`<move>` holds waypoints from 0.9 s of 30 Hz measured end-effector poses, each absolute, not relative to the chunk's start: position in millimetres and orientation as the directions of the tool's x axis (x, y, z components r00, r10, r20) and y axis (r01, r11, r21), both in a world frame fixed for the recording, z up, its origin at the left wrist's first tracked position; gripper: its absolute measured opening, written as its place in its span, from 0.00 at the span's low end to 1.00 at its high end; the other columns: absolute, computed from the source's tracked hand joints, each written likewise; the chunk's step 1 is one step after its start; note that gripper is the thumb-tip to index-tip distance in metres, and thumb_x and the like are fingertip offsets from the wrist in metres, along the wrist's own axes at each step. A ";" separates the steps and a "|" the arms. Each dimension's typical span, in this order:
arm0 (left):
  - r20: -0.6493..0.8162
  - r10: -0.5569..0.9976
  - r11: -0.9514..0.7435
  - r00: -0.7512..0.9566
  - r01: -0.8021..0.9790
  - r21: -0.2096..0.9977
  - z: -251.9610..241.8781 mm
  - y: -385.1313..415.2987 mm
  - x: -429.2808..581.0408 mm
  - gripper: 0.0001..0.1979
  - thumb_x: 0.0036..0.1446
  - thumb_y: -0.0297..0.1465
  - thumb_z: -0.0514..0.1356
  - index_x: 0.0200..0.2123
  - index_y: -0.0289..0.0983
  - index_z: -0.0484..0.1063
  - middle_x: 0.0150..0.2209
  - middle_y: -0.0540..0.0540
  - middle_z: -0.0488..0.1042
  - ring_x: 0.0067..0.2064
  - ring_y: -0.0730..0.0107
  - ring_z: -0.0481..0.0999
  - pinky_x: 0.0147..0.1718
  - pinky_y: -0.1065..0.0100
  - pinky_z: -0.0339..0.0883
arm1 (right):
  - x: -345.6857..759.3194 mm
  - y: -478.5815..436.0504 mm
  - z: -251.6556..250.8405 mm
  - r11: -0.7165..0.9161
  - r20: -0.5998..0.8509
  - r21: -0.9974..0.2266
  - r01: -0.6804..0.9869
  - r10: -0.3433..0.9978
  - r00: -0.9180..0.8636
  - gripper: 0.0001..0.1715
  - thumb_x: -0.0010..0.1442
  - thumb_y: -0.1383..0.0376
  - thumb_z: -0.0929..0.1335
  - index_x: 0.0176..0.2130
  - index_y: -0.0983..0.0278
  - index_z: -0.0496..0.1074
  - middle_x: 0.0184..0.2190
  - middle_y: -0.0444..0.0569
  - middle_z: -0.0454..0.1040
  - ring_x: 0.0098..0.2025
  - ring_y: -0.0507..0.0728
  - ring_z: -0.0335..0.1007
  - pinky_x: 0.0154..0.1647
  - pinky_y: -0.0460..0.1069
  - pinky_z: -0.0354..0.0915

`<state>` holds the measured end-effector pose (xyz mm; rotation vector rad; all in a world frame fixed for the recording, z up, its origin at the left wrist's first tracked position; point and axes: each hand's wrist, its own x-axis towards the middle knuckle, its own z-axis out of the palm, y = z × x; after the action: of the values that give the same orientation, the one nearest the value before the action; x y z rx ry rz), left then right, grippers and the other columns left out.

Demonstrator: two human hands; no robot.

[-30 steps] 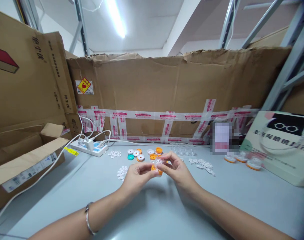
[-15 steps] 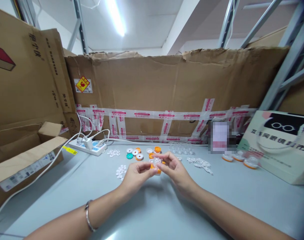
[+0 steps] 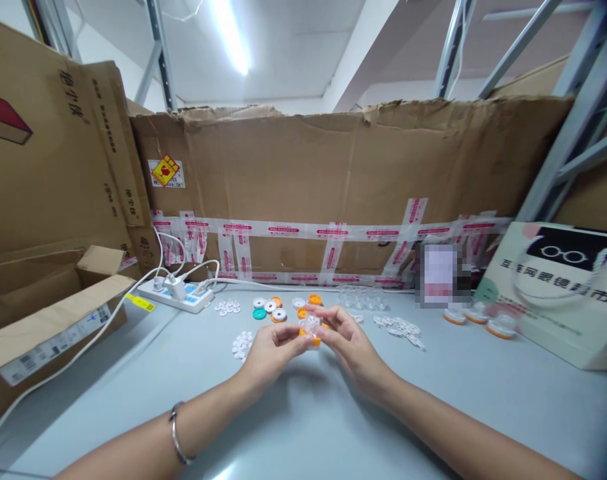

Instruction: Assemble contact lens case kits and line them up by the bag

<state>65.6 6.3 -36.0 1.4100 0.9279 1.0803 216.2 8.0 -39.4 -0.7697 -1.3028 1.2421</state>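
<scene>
A pair of bare hands met over a grey table, a small orange-and-clear piece pinched between them. The left hand came in from eight o'clock and the right hand from four, each grip closed on the piece between thumb and fingers — neither hand the nearer, since both touched it. Its clear part sat uppermost, with orange showing below; fingers covered so much of it that its long axis, if it had one, could not be told. The piece appeared to be held just clear of the surface. Just beyond it, at twelve o'clock, stood an orange cup, with a teal disc lying toward ten. Small white caps lay at nine o'clock, just past the left hand, while clear parts stood at two and flat white pieces lay scattered at three — nearer the right hand. Well apart, also at three, rested clear-topped orange containers.
</scene>
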 end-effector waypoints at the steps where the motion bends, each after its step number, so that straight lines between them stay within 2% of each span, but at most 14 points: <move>1: 0.117 0.950 -0.114 0.290 -0.028 0.993 -36.1 6.3 65.6 0.17 0.43 0.40 0.65 0.32 0.32 0.76 0.33 0.41 0.78 0.38 0.59 0.75 0.39 0.65 0.66 | 216.0 7.9 -39.5 0.221 0.268 -0.945 -0.239 0.946 -0.183 0.17 0.46 0.55 0.72 0.32 0.59 0.66 0.40 0.48 0.71 0.46 0.58 0.65 0.46 0.53 0.61; 4: 0.119 0.942 -0.115 0.314 -0.031 0.993 -36.8 5.8 66.0 0.18 0.42 0.41 0.65 0.32 0.32 0.76 0.33 0.41 0.78 0.38 0.60 0.75 0.38 0.66 0.66 | 215.5 8.0 -41.0 0.236 0.262 -0.955 -0.181 0.955 -0.137 0.17 0.44 0.55 0.72 0.31 0.60 0.65 0.35 0.46 0.72 0.42 0.57 0.67 0.42 0.52 0.63; 6: 0.124 0.939 -0.122 0.320 -0.028 0.992 -37.5 6.0 66.2 0.18 0.42 0.41 0.65 0.32 0.32 0.76 0.33 0.41 0.78 0.38 0.60 0.75 0.38 0.66 0.66 | 215.3 7.9 -41.3 0.237 0.259 -0.958 -0.164 0.957 -0.130 0.17 0.44 0.56 0.73 0.31 0.60 0.66 0.35 0.45 0.71 0.42 0.57 0.67 0.42 0.51 0.63; 11: 0.098 0.940 -0.089 0.326 -0.043 0.995 -38.7 8.7 64.7 0.19 0.41 0.42 0.65 0.33 0.33 0.76 0.34 0.42 0.78 0.39 0.61 0.75 0.39 0.67 0.66 | 215.4 7.9 -38.7 0.081 0.196 -0.930 -0.358 0.935 -0.296 0.15 0.48 0.57 0.71 0.34 0.58 0.65 0.34 0.44 0.74 0.41 0.56 0.71 0.46 0.54 0.61; 14: 0.124 0.941 -0.121 0.316 -0.029 0.992 -37.0 7.5 64.9 0.18 0.42 0.41 0.65 0.32 0.32 0.76 0.33 0.42 0.78 0.38 0.60 0.75 0.39 0.65 0.66 | 214.8 9.0 -39.8 0.145 0.221 -0.929 -0.339 0.955 -0.197 0.16 0.44 0.57 0.73 0.30 0.60 0.66 0.32 0.45 0.75 0.39 0.57 0.72 0.45 0.54 0.62; 18: 0.117 0.954 -0.113 0.277 -0.034 0.993 -34.7 4.1 66.4 0.17 0.41 0.40 0.66 0.30 0.32 0.76 0.31 0.42 0.78 0.37 0.59 0.76 0.40 0.64 0.67 | 214.2 8.8 -41.6 0.180 0.217 -0.942 -0.283 0.970 -0.107 0.16 0.43 0.57 0.74 0.28 0.61 0.67 0.34 0.47 0.76 0.40 0.58 0.71 0.45 0.54 0.62; 21: 0.063 0.954 -0.020 0.294 -0.145 0.989 -36.1 6.2 65.0 0.17 0.40 0.39 0.67 0.30 0.31 0.75 0.31 0.43 0.78 0.37 0.62 0.76 0.41 0.65 0.66 | 214.0 6.6 -40.4 0.131 0.187 -0.944 -0.304 0.968 -0.165 0.18 0.45 0.56 0.72 0.36 0.59 0.68 0.37 0.48 0.75 0.41 0.57 0.71 0.46 0.54 0.62; 24: 0.034 0.921 0.117 0.389 -0.357 0.927 -38.9 11.8 61.1 0.16 0.44 0.37 0.66 0.33 0.31 0.75 0.33 0.43 0.77 0.38 0.66 0.76 0.43 0.67 0.65 | 212.9 4.4 -41.2 0.142 0.216 -0.941 -0.307 0.950 -0.224 0.27 0.45 0.58 0.73 0.45 0.55 0.64 0.44 0.48 0.72 0.47 0.57 0.67 0.49 0.53 0.61; 27: -0.022 0.885 0.269 0.465 -0.472 0.840 -41.8 15.8 58.0 0.14 0.44 0.34 0.67 0.33 0.31 0.75 0.32 0.43 0.77 0.36 0.69 0.75 0.40 0.70 0.65 | 210.6 2.7 -44.8 0.212 0.265 -0.945 -0.250 0.943 -0.202 0.32 0.42 0.60 0.74 0.47 0.55 0.62 0.47 0.48 0.69 0.52 0.57 0.62 0.51 0.53 0.59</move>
<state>58.0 15.8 -41.8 0.8822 0.5570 0.9809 210.6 2.7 -44.8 -0.7423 -1.3082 1.2878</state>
